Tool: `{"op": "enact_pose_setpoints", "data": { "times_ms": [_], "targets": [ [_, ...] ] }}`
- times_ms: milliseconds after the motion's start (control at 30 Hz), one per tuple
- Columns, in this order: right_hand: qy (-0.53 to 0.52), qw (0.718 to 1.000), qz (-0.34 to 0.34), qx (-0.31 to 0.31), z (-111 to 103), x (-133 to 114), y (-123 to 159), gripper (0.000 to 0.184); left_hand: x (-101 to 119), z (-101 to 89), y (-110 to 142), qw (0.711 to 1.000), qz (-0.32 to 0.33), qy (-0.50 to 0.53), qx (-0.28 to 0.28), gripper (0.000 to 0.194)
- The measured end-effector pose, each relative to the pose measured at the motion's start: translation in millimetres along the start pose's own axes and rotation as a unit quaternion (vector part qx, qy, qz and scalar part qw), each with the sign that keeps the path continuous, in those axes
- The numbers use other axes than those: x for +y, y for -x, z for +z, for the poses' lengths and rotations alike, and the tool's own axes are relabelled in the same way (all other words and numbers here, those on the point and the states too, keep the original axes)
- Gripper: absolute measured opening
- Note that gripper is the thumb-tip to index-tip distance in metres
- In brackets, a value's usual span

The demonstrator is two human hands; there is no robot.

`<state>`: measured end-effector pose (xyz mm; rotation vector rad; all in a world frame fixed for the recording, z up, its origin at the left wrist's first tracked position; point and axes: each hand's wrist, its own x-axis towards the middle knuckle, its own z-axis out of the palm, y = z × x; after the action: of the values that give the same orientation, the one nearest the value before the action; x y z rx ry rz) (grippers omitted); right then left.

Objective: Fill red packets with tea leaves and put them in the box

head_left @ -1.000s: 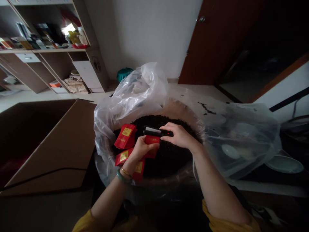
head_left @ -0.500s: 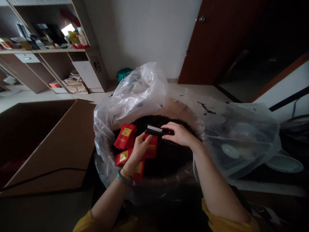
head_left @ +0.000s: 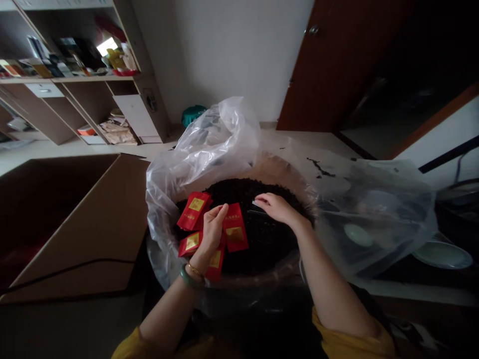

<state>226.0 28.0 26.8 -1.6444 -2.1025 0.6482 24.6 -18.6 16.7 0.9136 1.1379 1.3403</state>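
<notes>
My left hand [head_left: 213, 230] is closed in a pinch at the top corner of a red packet [head_left: 235, 234] with a gold label, which hangs to the right of the fingers. In my right hand [head_left: 275, 207] is a small black handheld bag sealer with a pale strip [head_left: 256, 203]; its dark body is hard to make out against the dark leaves. The sealer is apart from the packet. Further red packets [head_left: 194, 209] lie in a stack to the left of my left hand, and a few more [head_left: 192, 241] lie partly under that wrist. Dark loose tea leaves [head_left: 262, 249] spread beneath both hands.
Clear plastic lining [head_left: 220, 134] rises around the round container of leaves. An open cardboard box [head_left: 93, 229] stands at left, with a cord across it. More plastic sheeting [head_left: 374, 214] spreads at right, near a pale dish [head_left: 443, 253]. Shelves [head_left: 78, 80] and a brown door [head_left: 318, 65] stand behind.
The sealer has come away from the red packet's top edge and tipped down in my right hand. My left hand has drawn slightly left, and more of the packet's front now shows.
</notes>
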Motion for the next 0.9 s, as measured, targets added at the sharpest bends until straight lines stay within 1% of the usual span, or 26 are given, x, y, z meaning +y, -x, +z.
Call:
{"op": "enact_pose_setpoints", "data": {
  "times_ms": [67,133,167,233,300,333,367,400,433,467,500,533,567,600,667,700,767,800,867,900],
  "targets": [
    [-0.111,0.992,-0.06,0.008,5,-26,2,0.025,1,0.0,2,1.0,-0.007,-0.008,-0.02,0.047],
    [-0.165,0.983,-0.08,0.011,11,-47,4,0.021,1,-0.5,5,0.999,-0.002,-0.035,-0.034,0.049],
    [-0.183,0.98,-0.075,0.014,14,-54,6,0.019,2,-1.3,5,0.998,0.005,-0.052,-0.037,0.051],
    [-0.225,0.973,-0.04,0.007,20,-62,8,0.017,2,-5.4,5,0.995,0.016,-0.092,-0.037,0.053],
    [-0.296,0.955,0.014,-0.009,27,-65,9,0.017,5,-14.4,0,0.988,0.04,-0.146,-0.022,0.054],
    [-0.336,0.941,0.04,-0.016,31,-65,9,0.017,8,-21.0,-4,0.981,0.06,-0.186,-0.001,0.054],
    [-0.375,0.925,0.063,-0.022,35,-66,9,0.015,11,-29.0,-9,0.966,0.099,-0.237,0.025,0.052],
    [-0.409,0.908,0.082,-0.028,41,-66,9,0.012,15,-38.1,-14,0.939,0.144,-0.303,0.07,0.045],
    [-0.437,0.893,0.098,-0.039,46,-67,9,0.009,19,-47.8,-20,0.9,0.176,-0.385,0.106,0.037],
    [-0.459,0.88,0.111,-0.055,53,-69,9,0.005,23,-57.5,-25,0.858,0.186,-0.462,0.124,0.031],
    [-0.475,0.869,0.12,-0.073,60,-70,9,0.005,27,-66.4,-29,0.819,0.178,-0.528,0.14,0.03],
    [-0.483,0.862,0.128,-0.087,67,-72,10,0.008,30,-74.2,-32,0.789,0.155,-0.578,0.138,0.035],
    [-0.482,0.861,0.133,-0.095,74,-74,10,0.012,31,-80.3,-34,0.767,0.131,-0.616,0.126,0.042],
    [-0.472,0.866,0.137,-0.095,81,-75,11,0.014,33,-84.6,-35,0.749,0.107,-0.644,0.11,0.05],
    [-0.424,0.892,0.128,-0.092,91,-77,12,0.015,33,-88.1,-34,0.729,0.071,-0.677,0.077,0.058],
    [-0.391,0.908,0.116,-0.093,93,-77,13,0.014,32,-88.0,-33,0.723,0.062,-0.685,0.066,0.058],
    [-0.326,0.936,0.082,-0.106,94,-76,16,0.01,31,-86.4,-32,0.718,0.062,-0.691,0.058,0.049],
    [-0.302,0.944,0.067,-0.116,93,-76,17,0.008,31,-85.8,-32,0.719,0.073,-0.689,0.06,0.042],
    [-0.274,0.949,0.054,-0.144,87,-76,19,0.004,31,-85.7,-33,0.727,0.112,-0.673,0.078,0.031],
    [-0.265,0.95,0.051,-0.156,84,-76,19,0.004,31,-86.1,-35,0.735,0.134,-0.658,0.093,0.029]
  ]
}}
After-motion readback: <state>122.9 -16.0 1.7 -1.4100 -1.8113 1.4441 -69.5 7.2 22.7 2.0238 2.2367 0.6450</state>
